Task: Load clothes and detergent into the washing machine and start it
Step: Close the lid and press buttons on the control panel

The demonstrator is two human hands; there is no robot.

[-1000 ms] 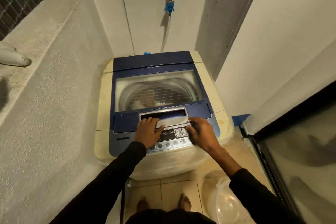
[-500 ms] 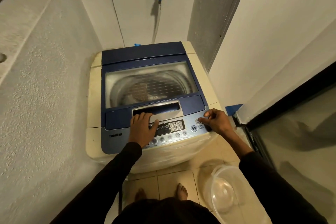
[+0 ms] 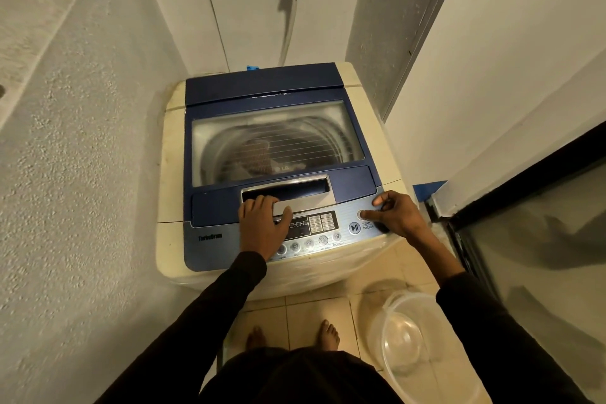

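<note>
Narrow tiled alcove, grey walls; washer (image 3: 278, 174) against the back wall, lid (image 3: 278, 141) shut, clothes (image 3: 259, 157) dimly visible in the drum through the glass. Left hand (image 3: 262, 226) unchanged from 0.5 s ago: flat, fingers loose, on the lid handle and panel (image 3: 328, 229). Right hand (image 3: 396, 213) in nearly the same spot, now half-curled, grasping nothing, one fingertip on a round button (image 3: 361, 214) above the start/pause key (image 3: 354, 228). Clear tub (image 3: 403, 338) on the floor, right.

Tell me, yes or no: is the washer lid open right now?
No. The lid lies flat and closed, clothes showing through its window, with the left hand resting at its handle.
</note>
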